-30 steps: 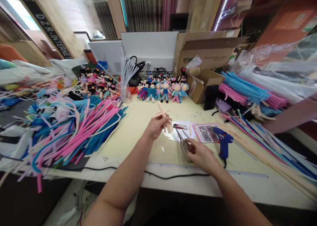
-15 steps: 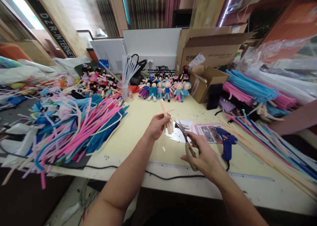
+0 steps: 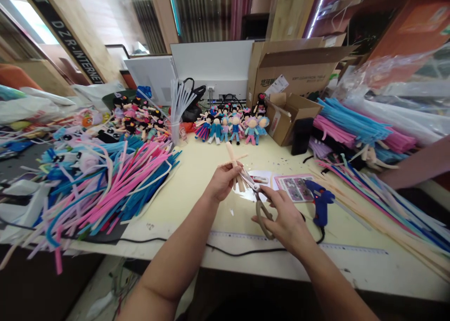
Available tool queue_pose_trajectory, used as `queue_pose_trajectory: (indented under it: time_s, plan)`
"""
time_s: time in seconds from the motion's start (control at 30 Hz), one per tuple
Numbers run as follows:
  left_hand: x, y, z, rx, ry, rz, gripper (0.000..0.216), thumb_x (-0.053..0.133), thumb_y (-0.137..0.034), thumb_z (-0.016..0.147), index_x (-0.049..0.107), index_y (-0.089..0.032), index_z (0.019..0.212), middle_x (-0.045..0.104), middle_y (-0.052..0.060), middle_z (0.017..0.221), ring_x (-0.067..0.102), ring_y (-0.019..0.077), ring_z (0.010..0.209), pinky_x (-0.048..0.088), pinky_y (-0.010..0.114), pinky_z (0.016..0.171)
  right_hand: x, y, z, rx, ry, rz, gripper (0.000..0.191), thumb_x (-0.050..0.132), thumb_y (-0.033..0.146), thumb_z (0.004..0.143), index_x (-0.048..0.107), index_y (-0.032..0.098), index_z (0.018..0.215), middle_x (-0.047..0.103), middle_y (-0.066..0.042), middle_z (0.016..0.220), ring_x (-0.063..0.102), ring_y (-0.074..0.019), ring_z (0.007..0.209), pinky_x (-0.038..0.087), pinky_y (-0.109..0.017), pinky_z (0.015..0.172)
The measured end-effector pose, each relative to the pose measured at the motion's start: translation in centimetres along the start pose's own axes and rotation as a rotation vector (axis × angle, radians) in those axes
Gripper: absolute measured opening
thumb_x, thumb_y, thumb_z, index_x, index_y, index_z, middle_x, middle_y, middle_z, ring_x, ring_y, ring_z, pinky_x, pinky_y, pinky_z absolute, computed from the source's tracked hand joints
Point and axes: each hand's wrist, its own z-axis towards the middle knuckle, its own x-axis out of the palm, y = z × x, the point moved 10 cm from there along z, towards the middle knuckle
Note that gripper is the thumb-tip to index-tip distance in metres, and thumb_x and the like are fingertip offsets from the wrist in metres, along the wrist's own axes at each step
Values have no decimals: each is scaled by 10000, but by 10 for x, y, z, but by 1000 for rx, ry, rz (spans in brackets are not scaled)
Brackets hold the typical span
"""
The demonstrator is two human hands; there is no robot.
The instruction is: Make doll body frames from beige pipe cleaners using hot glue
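Observation:
Above the middle of the table, my left hand [image 3: 225, 179] pinches a beige pipe-cleaner figure [image 3: 231, 152], a cross-like shape with a thick upright part, thin side arms and several ends hanging below. My right hand [image 3: 286, 216] has its fingers in the handles of a pair of scissors [image 3: 255, 188]. The blades point up and left and reach the figure's lower ends beside my left fingers. Whether the blades touch a strand I cannot tell.
A blue glue gun [image 3: 319, 201] stands right of my right hand, near a printed card [image 3: 293, 188]. A ruler [image 3: 351, 249] and a black cable [image 3: 242, 252] run along the front. Pipe cleaners [image 3: 140, 175] heap at left; small dolls [image 3: 235, 129] and cardboard boxes [image 3: 291, 72] stand behind.
My right hand has moved left, bringing the scissors from beside the figure to its lower ends. The handles have turned more upright. My left hand keeps its hold on the figure.

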Motion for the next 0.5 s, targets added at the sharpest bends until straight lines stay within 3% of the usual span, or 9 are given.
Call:
queue_pose_trajectory:
  time_s: [0.5]
  plan:
    - [4, 3, 0, 10, 39, 35, 240, 791, -270, 574, 645, -116, 687, 597, -6, 598, 553, 92, 553, 449, 220, 585, -2, 1, 1, 10, -8, 6, 572, 584, 303, 756, 432, 304, 1308, 533, -47, 988, 568, -217, 868, 467, -352, 757]
